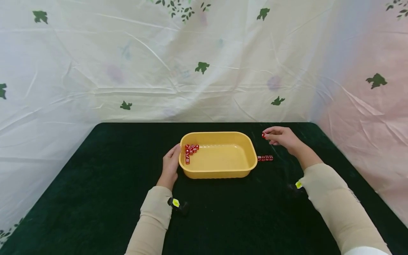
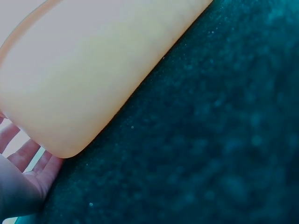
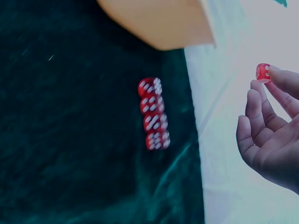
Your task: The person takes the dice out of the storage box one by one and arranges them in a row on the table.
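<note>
A yellow plastic basin stands in the middle of the dark green table, with several red dice with white pips loosely grouped at its left inside. My left hand rests against the basin's left outer wall; in the left wrist view its fingers touch the corner of that wall. Above the table, to the right of the basin, my right hand pinches one red die between thumb and fingertips. Below that hand, several more red dice form a straight row beside the basin's right end.
A dark green cloth covers the table. Pale sheets printed with green leaves hang behind it and along both sides. Each wrist carries a small dark camera, the left one close above the cloth.
</note>
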A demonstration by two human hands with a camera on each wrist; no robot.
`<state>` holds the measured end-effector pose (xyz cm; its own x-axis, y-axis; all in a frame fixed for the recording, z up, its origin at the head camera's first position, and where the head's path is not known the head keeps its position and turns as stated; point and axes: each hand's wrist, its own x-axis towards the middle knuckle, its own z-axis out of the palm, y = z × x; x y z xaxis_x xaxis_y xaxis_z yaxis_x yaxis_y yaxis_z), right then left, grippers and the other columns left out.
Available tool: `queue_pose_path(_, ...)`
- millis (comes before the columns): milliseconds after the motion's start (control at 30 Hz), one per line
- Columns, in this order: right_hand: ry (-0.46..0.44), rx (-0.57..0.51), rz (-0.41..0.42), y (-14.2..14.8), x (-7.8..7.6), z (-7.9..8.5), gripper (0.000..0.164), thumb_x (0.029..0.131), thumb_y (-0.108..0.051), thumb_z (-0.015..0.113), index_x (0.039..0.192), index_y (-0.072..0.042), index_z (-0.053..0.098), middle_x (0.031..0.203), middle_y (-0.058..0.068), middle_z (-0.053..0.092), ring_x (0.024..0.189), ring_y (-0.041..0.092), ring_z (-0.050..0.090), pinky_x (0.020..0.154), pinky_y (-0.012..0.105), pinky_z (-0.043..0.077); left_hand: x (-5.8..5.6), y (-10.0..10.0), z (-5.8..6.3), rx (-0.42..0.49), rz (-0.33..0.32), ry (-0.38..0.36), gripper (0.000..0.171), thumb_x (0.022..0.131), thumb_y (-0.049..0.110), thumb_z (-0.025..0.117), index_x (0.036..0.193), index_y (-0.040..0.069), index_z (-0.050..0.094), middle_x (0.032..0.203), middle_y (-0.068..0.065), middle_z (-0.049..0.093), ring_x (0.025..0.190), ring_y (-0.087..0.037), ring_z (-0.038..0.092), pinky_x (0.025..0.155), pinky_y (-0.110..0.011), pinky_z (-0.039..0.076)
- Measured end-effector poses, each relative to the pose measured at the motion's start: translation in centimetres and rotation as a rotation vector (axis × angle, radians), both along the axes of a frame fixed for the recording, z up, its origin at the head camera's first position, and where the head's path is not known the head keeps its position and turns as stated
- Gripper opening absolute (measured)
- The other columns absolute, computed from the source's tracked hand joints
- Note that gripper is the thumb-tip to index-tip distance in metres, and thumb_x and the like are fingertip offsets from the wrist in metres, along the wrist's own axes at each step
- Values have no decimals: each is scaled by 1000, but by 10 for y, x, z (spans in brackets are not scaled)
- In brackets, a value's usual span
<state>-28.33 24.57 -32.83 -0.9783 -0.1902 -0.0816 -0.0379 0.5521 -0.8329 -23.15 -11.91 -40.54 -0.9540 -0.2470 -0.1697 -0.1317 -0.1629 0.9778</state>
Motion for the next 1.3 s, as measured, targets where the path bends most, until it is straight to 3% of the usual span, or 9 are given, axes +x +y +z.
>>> queue_pose_path(100, -7, -8, -10, 9, 5, -8, 41, 86, -29, 52, 114, 0, 49, 105, 17, 50, 84, 28, 50, 77, 33, 45, -1, 0, -1, 2, 0, -1, 51, 83, 47, 48, 124, 17, 47, 126, 0, 42, 116, -14, 35, 93, -31, 32)
queue_pose_path(600, -115, -74, -59, 44, 14, -48, 44, 88, -28, 49, 117, 5, 44, 101, 11, 53, 85, 24, 52, 71, 31, 46, -2, -1, -2, 0, -1, 10, 47, 85, 44, 47, 123, 17, 48, 125, 1, 43, 115, -14, 36, 93, -30, 33)
queue_pose_path(900, -143, -89, -60, 49, 18, -56, 43, 88, -27, 50, 117, 5, 44, 99, 6, 53, 83, 19, 52, 70, 29, 45, -3, -1, -3, -8, 4, 11, 48, 84, 45, 48, 122, 17, 49, 124, 0, 44, 114, -14, 38, 92, -30, 34)
queue_pose_path(1300, -136, -67, -36, 52, 20, -65, 48, 87, -31, 51, 117, 5, 44, 111, 17, 44, 92, 26, 47, 73, 30, 40, -3, -1, -2, -9, 7, 10, 48, 84, 44, 48, 123, 16, 48, 125, 0, 44, 114, -14, 37, 92, -29, 33)
